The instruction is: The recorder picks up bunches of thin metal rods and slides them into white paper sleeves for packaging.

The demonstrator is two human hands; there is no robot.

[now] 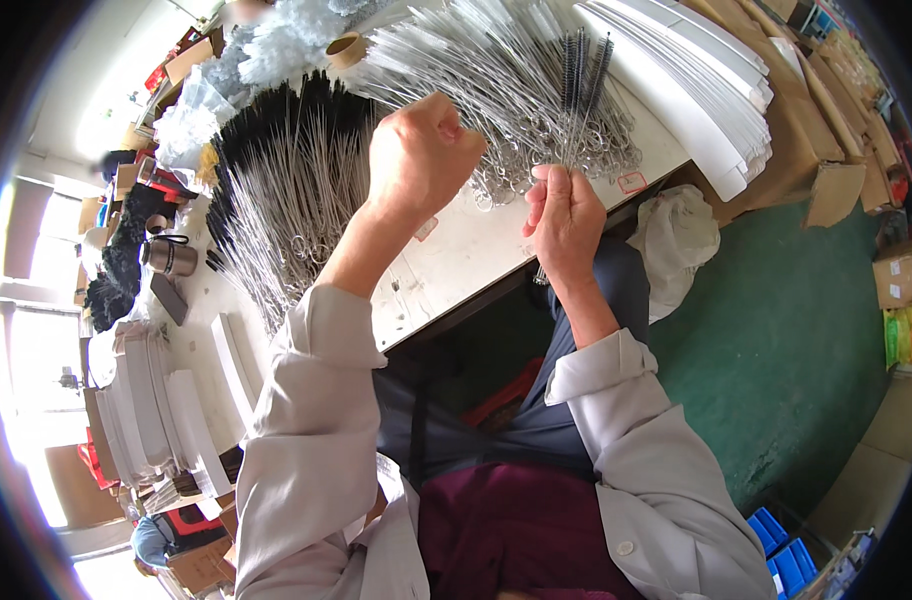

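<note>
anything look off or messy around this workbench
Nothing looks spilled. Two small oddities: dark smudges mar the otherwise white tabletop near its front edge, and a bent cardboard flap sticks out over the green floor at right.

slim, black-bristled wire brushes [573,85] slant away, bunched in the right hand [568,217].

Curled fingers [460,146] hide whether the left hand [423,155] holds anything. The right hand [569,222] covers part of the black-bristled brushes [573,75] it grips. Beyond both hands' fingers, the upper edge crops the pale brush pile [476,55]; beside the right fingers, a red-edged tag's [631,182] marking is too small to read.
</note>
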